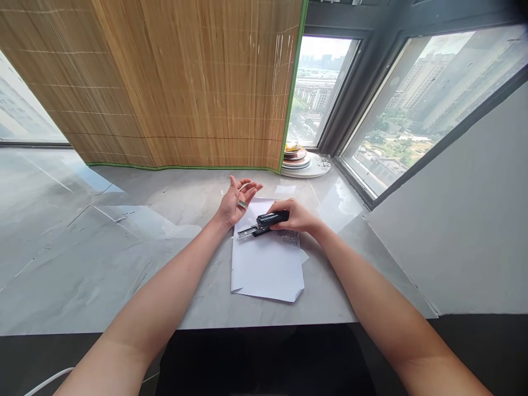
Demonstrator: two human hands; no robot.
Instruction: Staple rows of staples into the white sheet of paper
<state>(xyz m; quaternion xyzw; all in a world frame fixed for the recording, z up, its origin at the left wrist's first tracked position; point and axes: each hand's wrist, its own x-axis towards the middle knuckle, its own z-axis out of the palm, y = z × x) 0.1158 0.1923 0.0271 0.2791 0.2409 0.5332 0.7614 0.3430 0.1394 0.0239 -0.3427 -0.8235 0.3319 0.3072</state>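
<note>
The right hand (pixel 297 214) grips a black stapler (pixel 273 218) by its back end, fingers wrapped round the body, just above the far part of a sheaf of white paper (pixel 266 269). The stapler's metal rail (pixel 247 231) juts out leftward, toward the person's other side. The left hand (pixel 237 206) is palm up just beside it, fingers spread and loosely curled, with a small silvery strip (pixel 242 204) across them; it could be a row of staples or a ring, too small to tell. The step in hand looks like tending the stapler with its rail drawn out, and the next move seems to call for a steady right grip and careful, fine work by the left fingers. Small print shows on the paper near the right hand, but it cannot be read, and no brand can be made out on the stapler. Beyond the paper on the grey ledge (pixel 206 297) lies a white scrap (pixel 285 189); further off are stacked plates (pixel 296 159) and a bamboo blind (pixel 198 82).
</note>
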